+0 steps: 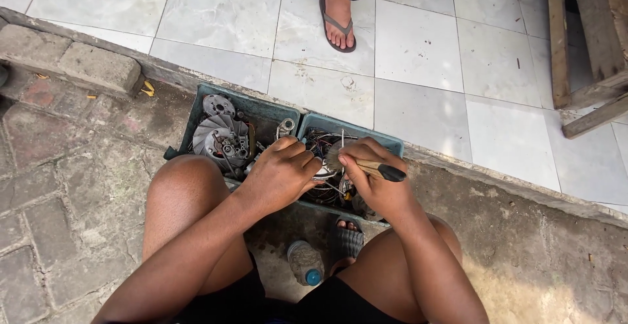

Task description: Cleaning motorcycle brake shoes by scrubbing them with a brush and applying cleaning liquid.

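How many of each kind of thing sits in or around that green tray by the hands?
Green tray: 1
Brush, in the right hand: 1
Wired part under the left hand: 1
Finned metal wheel: 1
Small round metal disc: 1
Plastic bottle: 1
Total: 6

Paintbrush (369,165), wooden-handled with a dark handle end pointing right and pale bristles at its left tip, held roughly level over the right compartment of a teal tray (353,129). Its bristles meet a small round part (325,170) wound with dark wires, raised above the tangled wiring there.
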